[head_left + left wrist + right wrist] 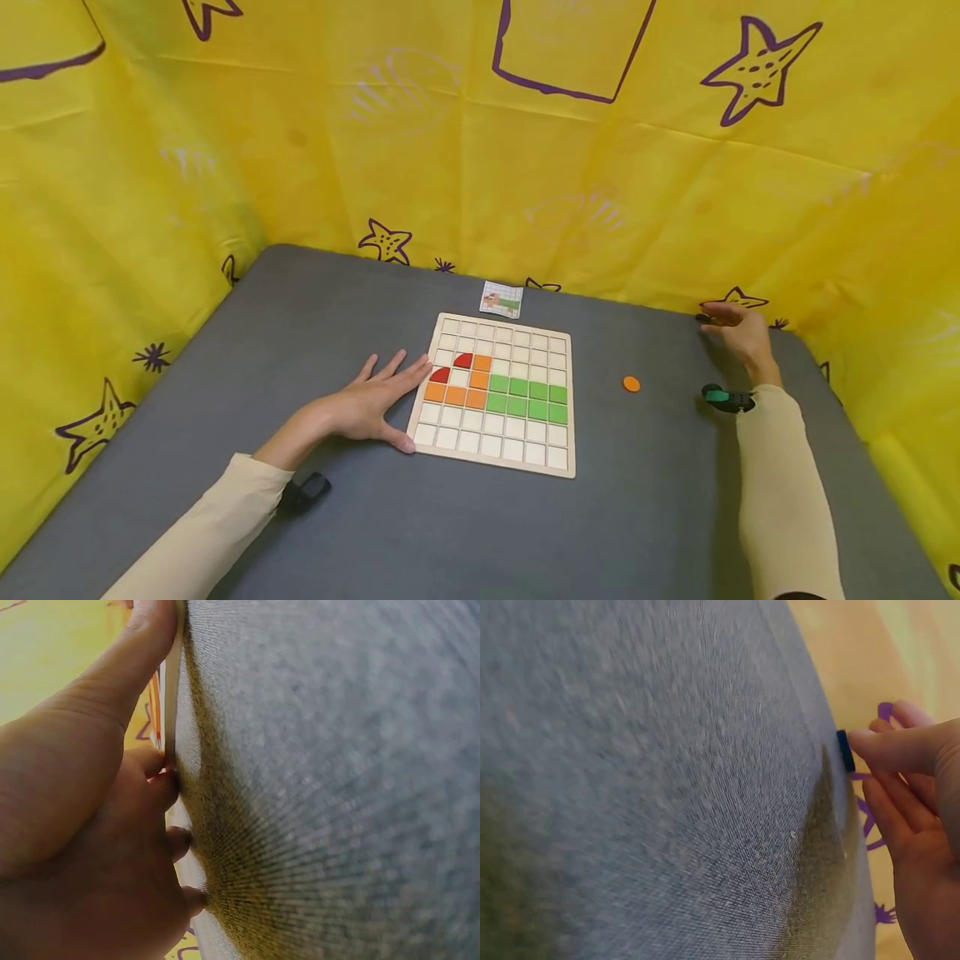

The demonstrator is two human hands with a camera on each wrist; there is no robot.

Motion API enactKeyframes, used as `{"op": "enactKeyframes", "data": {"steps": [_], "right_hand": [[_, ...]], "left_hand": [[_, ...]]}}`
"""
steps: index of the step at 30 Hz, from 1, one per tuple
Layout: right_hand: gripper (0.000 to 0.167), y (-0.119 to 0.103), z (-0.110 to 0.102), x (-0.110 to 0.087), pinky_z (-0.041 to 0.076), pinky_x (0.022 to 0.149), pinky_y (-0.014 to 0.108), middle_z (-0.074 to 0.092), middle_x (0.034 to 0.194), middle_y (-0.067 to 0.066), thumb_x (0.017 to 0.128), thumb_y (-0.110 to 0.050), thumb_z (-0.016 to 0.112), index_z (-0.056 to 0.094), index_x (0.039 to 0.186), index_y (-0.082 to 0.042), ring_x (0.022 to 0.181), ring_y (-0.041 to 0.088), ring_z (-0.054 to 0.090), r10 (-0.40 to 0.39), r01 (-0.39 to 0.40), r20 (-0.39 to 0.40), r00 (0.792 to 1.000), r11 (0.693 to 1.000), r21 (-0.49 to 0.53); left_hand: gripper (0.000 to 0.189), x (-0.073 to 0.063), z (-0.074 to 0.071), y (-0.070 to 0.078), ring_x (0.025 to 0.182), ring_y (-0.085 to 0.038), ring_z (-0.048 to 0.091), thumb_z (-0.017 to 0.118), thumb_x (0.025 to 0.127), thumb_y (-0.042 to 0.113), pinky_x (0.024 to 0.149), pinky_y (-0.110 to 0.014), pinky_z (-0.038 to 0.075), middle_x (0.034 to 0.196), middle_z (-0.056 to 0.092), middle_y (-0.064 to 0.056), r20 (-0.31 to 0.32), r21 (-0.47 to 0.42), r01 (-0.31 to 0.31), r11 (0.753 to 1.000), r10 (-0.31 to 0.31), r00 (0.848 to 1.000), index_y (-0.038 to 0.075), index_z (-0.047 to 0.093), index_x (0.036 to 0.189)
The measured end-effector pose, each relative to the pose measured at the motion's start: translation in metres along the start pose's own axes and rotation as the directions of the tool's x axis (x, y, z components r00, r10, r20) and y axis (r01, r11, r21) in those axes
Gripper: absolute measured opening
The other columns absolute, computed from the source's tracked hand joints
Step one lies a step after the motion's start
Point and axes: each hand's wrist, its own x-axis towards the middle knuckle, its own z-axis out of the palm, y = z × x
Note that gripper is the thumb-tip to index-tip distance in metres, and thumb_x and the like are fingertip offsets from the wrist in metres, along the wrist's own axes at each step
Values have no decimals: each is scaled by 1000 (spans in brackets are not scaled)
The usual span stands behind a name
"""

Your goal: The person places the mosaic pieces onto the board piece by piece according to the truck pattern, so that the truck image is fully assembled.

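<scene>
A square wooden grid board point(498, 462) lies on the grey table, with green square tiles point(528, 397), orange square tiles point(454, 395) and red quarter-round tiles point(462, 361) in its cells. Along its left edge rests my left hand point(367, 407), fingers spread, thumb at the near corner; the left wrist view shows the thumb and a fingertip against the board's side point(172, 697). My right hand point(742, 333) is at the table's far right. Between thumb and fingertips it pinches a small dark blue piece point(845, 751), partly hidden by the thumb.
An orange round piece point(632, 384) lies right of the board. Behind the board is a small printed card point(501, 300) with a coloured grid picture. Yellow cloth point(480, 167) with purple drawings hangs around the table's back and sides.
</scene>
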Motion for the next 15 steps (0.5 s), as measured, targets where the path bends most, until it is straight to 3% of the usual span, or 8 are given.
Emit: {"op": "enactKeyframes", "data": {"steps": [4,8,15], "right_hand": [[43,8,0,4,44,81,9,66,116,-7,94,-12,67,57,133,3,97,-5,53,-2,2,-7,1000,1000,-32],[44,15,0,8,42,75,5,62,98,-26,92,-11,68,57,132,3,90,-10,52,-2,3,-26,1000,1000,24],[45,13,0,16,40,76,6,63,101,-23,94,-17,67,56,133,3,94,-7,51,-10,10,11,1000,1000,27]], "left_hand": [[117,1,1,0,150,-37,-5,81,72,52,113,-61,-11,165,8,-7,8,9,6,1000,-6,1000,11,14,158],[118,2,2,0,150,-36,-5,81,72,54,113,-61,-11,165,9,-7,12,14,2,1000,-2,1000,11,13,158],[120,2,2,0,150,-35,-5,81,71,54,114,-60,-11,165,8,-6,11,18,33,999,-33,999,12,12,158]]}}
